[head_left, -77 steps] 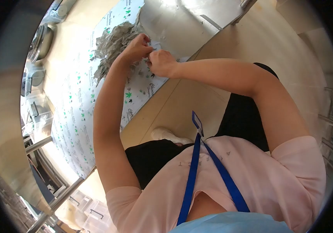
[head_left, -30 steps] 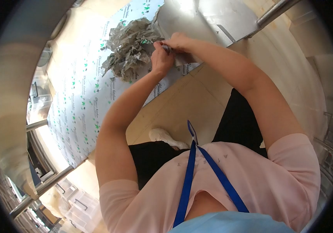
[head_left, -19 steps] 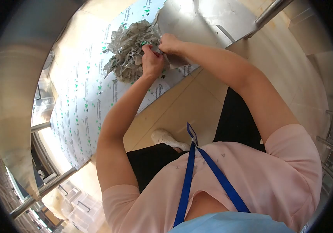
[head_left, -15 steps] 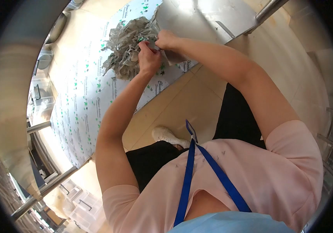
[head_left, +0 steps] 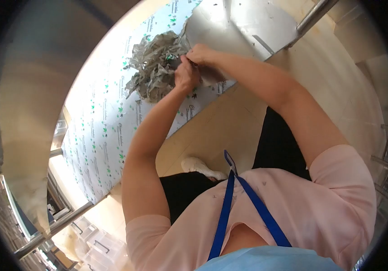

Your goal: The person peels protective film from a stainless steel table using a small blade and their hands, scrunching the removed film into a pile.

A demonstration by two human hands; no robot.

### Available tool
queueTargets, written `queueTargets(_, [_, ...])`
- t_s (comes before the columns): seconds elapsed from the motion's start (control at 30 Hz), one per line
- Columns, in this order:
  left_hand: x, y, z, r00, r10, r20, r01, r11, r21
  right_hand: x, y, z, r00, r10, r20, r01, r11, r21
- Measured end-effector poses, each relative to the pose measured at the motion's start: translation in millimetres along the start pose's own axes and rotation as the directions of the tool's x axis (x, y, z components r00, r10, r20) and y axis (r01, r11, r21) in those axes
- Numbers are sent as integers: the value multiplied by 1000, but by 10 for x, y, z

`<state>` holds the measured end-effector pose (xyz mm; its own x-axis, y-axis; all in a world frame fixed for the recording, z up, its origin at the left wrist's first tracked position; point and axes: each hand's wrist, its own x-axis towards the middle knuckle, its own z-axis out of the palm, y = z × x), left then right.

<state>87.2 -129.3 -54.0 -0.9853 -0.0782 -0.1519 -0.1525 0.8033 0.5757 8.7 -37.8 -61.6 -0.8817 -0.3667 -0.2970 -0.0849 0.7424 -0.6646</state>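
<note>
A steel shelf [head_left: 266, 27] lies ahead of me, its bare shiny metal showing at the upper right. White protective film printed with green leaves and dark lettering [head_left: 108, 113] covers the rest. From that film rises a crumpled greyish bunch of loosened film [head_left: 153, 67], along the border with the bare metal. My left hand [head_left: 186, 76] is closed at the right side of this bunch, pinching film. Just beside it, my right hand [head_left: 201, 55] is closed on film too, with the knuckles up. The fingertips of both hands are partly hidden.
A metal post [head_left: 311, 20] stands at the shelf's upper right corner. Along the lower left runs another metal rail [head_left: 72, 219], with clear plastic boxes [head_left: 101, 248] beyond it. A wide curved metal surface [head_left: 31, 113] fills the left side. Tiled floor [head_left: 216, 117] lies below.
Both hands and the film bunch appear slightly lower and further right, along with the whole view. My hands are closer together at the bunch's right edge.
</note>
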Motion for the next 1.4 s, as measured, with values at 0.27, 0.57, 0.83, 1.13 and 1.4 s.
queueTargets(0.27, [-101,16,-76,990,116,-75,-118,993,-19,45,-136,32,995,54,-81,-64,991,-121])
queueTargets(0.57, [-135,-139,-214,974,144,-178,-152,988,-33,-84,-442,83,977,34,-211,-40,999,-21])
queueTargets(0.83, [-121,-309,-411,941,192,-277,-186,981,50,27,-636,121,982,74,-175,-69,997,34])
queueTargets(1.13, [-84,-351,-684,960,205,-189,-185,976,116,201,-571,240,974,69,-215,-33,986,164])
queueTargets(1.4, [-12,-403,-751,980,99,-172,-89,994,62,-650,-446,-19,831,1,556,-70,992,102])
